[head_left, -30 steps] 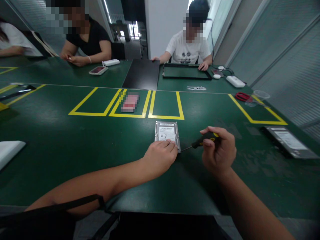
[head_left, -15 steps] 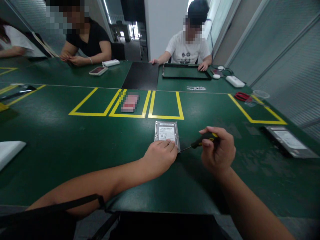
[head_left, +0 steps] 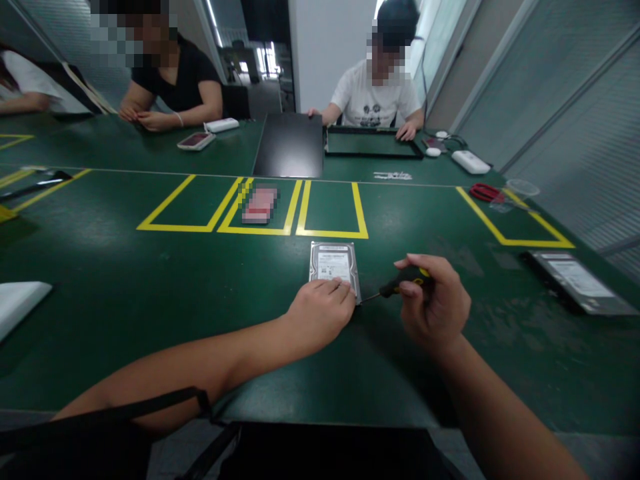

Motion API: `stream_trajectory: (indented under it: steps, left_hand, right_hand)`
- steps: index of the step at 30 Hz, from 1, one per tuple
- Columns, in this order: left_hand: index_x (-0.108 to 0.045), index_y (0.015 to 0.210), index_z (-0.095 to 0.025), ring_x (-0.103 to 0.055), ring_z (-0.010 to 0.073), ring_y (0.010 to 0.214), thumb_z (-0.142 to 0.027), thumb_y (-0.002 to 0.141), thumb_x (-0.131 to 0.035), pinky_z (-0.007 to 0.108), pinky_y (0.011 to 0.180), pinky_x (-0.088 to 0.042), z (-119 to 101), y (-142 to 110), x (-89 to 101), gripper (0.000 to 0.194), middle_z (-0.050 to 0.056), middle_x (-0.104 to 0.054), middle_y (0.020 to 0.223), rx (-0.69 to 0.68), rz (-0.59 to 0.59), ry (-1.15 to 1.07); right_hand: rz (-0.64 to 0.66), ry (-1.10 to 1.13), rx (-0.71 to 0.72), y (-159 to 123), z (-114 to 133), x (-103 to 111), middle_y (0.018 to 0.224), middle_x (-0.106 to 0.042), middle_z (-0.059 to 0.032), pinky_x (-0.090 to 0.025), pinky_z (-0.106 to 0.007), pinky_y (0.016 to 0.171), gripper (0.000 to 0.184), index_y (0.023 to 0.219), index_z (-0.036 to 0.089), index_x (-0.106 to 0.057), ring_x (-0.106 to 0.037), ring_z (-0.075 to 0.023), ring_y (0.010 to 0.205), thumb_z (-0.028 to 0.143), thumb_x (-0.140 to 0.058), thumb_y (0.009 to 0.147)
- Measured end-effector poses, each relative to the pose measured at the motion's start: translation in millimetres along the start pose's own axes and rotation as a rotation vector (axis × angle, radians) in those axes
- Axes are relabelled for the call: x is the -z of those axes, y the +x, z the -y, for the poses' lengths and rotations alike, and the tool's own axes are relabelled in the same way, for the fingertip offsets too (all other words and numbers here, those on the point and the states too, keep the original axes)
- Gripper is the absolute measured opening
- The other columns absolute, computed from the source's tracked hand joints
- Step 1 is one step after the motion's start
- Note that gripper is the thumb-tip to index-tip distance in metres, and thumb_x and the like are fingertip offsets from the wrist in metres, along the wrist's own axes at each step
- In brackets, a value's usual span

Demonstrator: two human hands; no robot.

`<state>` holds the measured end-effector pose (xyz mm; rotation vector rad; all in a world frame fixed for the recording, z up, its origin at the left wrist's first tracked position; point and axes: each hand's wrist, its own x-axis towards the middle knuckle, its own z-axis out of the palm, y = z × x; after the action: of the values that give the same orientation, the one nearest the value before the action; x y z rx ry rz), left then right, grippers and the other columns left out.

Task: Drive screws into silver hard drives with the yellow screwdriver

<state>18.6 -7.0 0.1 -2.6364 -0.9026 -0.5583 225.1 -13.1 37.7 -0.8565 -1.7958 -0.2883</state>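
Note:
A silver hard drive [head_left: 332, 259] with a white label lies on the green table [head_left: 210, 280] in front of me. My left hand [head_left: 323, 308] is closed over its near end, fingers resting on the label side, so that part is hidden. In my right hand [head_left: 437, 300] is a black and yellow screwdriver [head_left: 400, 283], gripped by the handle. Its thin shaft points left, and the tip meets the drive's near right corner. Whether the tip sits in a screw is too small to tell.
A second drive [head_left: 580, 283] lies at the right. Yellow tape frames [head_left: 333, 235] mark the table, one around a pinkish blurred object [head_left: 260, 204]. Red-handled pliers or cutters [head_left: 486, 193] lie at the right. Across the table, a person [head_left: 373, 100] handles a black panel [head_left: 289, 145] beside a black frame [head_left: 373, 155].
My right hand and the screwdriver handle have shifted slightly left. My left hand and the hard drive stay put. Across the table, the person has tilted the black panel and moved it right.

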Motion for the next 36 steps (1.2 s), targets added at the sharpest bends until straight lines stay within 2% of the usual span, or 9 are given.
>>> stream_trajectory:
  steps: [5,9,18,25,30,36]
  left_hand:
    - [-0.069,0.104,-0.013,-0.070,0.0229,0.098,-0.021,0.096,-0.055,0.035,0.078,-0.057,0.4,-0.7,-0.9,0.018,0.009,-0.074,0.102,-0.001,-0.007,-0.004]
    - [-0.069,0.105,-0.013,-0.070,0.0233,0.098,-0.022,0.095,-0.056,0.035,0.077,-0.057,2.0,-1.0,-3.5,0.018,0.008,-0.075,0.102,-0.006,-0.022,-0.005]
    - [-0.070,0.103,-0.017,-0.072,0.0226,0.098,-0.025,0.094,-0.058,0.035,0.074,-0.057,6.6,-3.5,-4.5,0.017,0.003,-0.076,0.102,-0.028,-0.107,-0.037]
    - [-0.071,0.091,-0.019,-0.072,0.0208,0.096,-0.024,0.093,-0.060,0.034,0.075,-0.055,9.9,-4.7,-6.0,0.012,0.000,-0.077,0.096,-0.066,-0.176,-0.092]
    - [-0.071,0.096,-0.021,-0.071,0.0209,0.095,-0.024,0.093,-0.061,0.034,0.075,-0.055,10.0,-4.9,-8.7,0.011,-0.001,-0.076,0.098,-0.071,-0.154,-0.099]
    - [-0.071,0.096,-0.021,-0.069,0.0204,0.089,-0.025,0.094,-0.059,0.033,0.072,-0.053,11.9,-4.0,-7.7,0.013,0.002,-0.075,0.093,-0.081,-0.095,-0.090]
  right_hand:
    - [0.070,0.042,-0.011,6.2,3.9,2.3,0.102,-0.067,-0.0070,-0.054,-0.026,0.077,0.028,0.125,0.017,-0.055,-0.065,-0.0152,0.091,0.021,-0.053,0.097]
    - [0.093,0.083,-0.019,11.6,7.4,3.3,0.104,-0.065,-0.0077,-0.052,-0.029,0.081,0.027,0.123,0.017,-0.058,-0.063,-0.0160,0.094,0.018,-0.053,0.096]
    - [0.113,0.152,-0.120,18.0,13.6,6.1,0.102,-0.061,-0.0076,-0.048,-0.028,0.071,0.030,0.122,0.019,-0.064,-0.059,-0.0156,0.090,0.018,-0.057,0.094]
    - [0.089,0.299,-0.180,10.1,11.4,4.9,0.109,-0.065,-0.0055,-0.052,-0.031,0.073,0.047,0.132,0.023,-0.057,-0.064,-0.0167,0.090,0.012,-0.064,0.087]
    - [0.090,0.402,-0.181,9.0,10.0,5.4,0.111,-0.064,-0.0065,-0.051,-0.033,0.074,0.036,0.120,0.022,-0.062,-0.063,-0.0195,0.096,0.012,-0.064,0.086]
    - [0.082,0.343,-0.163,19.6,9.6,8.8,0.095,-0.060,-0.0039,-0.045,-0.029,0.065,0.021,0.105,0.022,-0.065,-0.058,-0.0151,0.085,0.017,-0.069,0.086]
